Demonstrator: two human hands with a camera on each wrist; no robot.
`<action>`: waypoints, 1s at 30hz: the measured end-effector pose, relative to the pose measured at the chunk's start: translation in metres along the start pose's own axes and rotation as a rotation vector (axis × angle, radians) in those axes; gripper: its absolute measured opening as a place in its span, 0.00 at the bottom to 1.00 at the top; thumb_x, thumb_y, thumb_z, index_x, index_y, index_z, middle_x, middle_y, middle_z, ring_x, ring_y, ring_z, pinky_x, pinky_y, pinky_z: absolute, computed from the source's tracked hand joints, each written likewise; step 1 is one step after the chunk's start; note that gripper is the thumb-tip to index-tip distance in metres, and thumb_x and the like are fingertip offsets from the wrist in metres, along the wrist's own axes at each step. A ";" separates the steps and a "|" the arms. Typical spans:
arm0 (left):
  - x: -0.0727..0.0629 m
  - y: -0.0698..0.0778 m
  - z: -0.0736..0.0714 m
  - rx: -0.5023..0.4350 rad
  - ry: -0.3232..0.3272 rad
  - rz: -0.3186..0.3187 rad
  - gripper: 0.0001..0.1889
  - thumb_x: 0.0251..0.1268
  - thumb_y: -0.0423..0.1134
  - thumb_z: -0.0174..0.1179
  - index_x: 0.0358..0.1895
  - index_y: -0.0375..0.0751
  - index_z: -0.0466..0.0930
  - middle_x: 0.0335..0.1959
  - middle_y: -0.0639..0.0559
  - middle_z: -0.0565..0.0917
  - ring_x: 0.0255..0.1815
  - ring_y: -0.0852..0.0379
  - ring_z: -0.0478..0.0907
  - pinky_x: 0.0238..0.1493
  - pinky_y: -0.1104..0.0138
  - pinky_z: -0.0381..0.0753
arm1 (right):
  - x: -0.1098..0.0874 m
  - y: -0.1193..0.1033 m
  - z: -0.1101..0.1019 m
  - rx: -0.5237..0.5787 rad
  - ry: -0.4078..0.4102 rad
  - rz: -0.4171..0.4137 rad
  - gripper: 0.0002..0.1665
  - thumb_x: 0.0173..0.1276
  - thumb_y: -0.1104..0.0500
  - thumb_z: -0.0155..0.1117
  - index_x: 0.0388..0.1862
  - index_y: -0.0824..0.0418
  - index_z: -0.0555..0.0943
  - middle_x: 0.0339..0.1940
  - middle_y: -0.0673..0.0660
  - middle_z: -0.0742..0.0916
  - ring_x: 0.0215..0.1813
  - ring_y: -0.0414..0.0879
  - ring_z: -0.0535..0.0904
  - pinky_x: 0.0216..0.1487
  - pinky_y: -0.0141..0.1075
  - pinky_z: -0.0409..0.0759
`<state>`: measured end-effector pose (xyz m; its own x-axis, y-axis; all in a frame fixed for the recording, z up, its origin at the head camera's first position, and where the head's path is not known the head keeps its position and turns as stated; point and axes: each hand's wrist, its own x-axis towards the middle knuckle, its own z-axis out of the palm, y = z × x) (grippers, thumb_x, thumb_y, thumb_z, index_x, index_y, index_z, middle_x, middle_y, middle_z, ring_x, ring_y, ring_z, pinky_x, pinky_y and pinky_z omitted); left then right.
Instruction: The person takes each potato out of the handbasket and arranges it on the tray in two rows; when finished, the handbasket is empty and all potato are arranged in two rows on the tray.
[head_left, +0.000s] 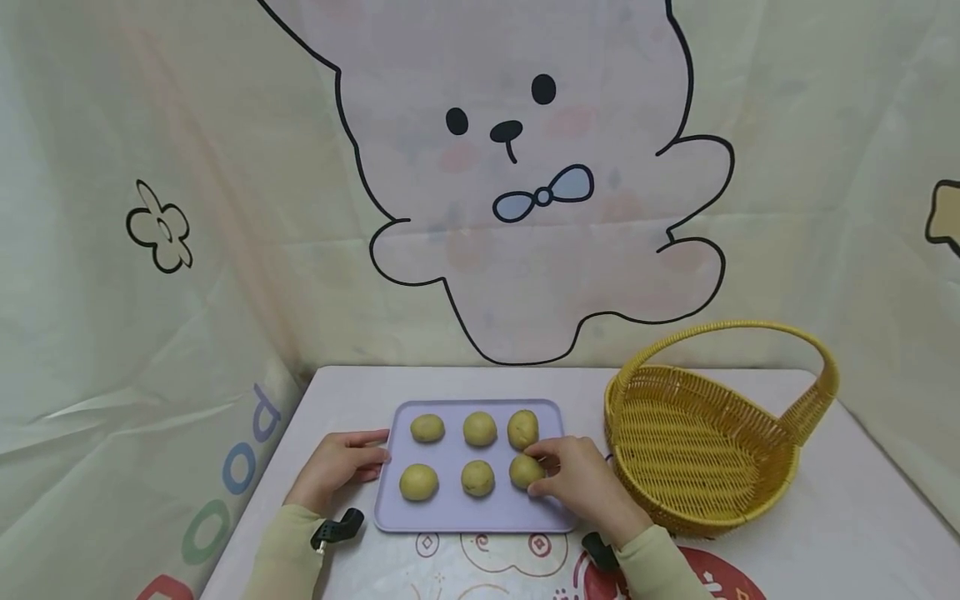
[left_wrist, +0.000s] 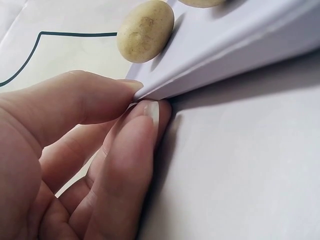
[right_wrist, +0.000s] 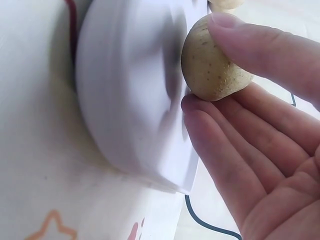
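A light purple tray (head_left: pixel 450 515) lies on the table with several small potatoes on it in two rows of three. My left hand (head_left: pixel 337 468) is at the tray's left side; in the left wrist view its thumb (left_wrist: pixel 100 97) and fingertips pinch the rim, close to a potato (left_wrist: pixel 145 31). My right hand (head_left: pixel 585 485) reaches over the tray's right side and grips the front right potato (head_left: pixel 525 472) between thumb and fingers. Seen from the right wrist, that potato (right_wrist: pixel 210 65) is speckled, the thumb on one side and the fingertips on the other.
A yellow woven basket (head_left: pixel 705 442) with a tall arched handle (head_left: pixel 738 325) stands right of the tray, close to my right forearm. The table (head_left: pixel 352 392) has a white printed cover, and a curtain with a cartoon bear (head_left: pixel 517 275) hangs behind it.
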<state>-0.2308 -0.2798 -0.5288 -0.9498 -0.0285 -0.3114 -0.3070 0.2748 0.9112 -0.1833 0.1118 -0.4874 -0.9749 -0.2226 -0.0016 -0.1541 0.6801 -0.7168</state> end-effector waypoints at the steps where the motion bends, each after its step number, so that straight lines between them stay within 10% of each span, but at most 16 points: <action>1: 0.000 0.000 0.000 -0.003 -0.001 -0.002 0.27 0.61 0.36 0.78 0.65 0.39 0.88 0.32 0.54 0.90 0.29 0.63 0.84 0.34 0.72 0.88 | 0.000 0.000 0.000 0.003 -0.003 0.001 0.29 0.49 0.64 0.89 0.53 0.58 0.91 0.43 0.50 0.94 0.44 0.40 0.88 0.51 0.43 0.90; 30: -0.005 0.001 -0.003 -0.036 -0.009 0.007 0.27 0.62 0.35 0.77 0.66 0.38 0.87 0.37 0.53 0.91 0.30 0.64 0.84 0.35 0.72 0.87 | 0.002 -0.003 -0.001 0.054 -0.009 0.012 0.31 0.50 0.64 0.89 0.56 0.59 0.91 0.48 0.54 0.94 0.50 0.48 0.91 0.58 0.50 0.89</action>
<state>-0.2263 -0.2821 -0.5254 -0.9515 -0.0178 -0.3072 -0.3023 0.2404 0.9224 -0.1849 0.1102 -0.4846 -0.9751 -0.2210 -0.0167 -0.1331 0.6442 -0.7532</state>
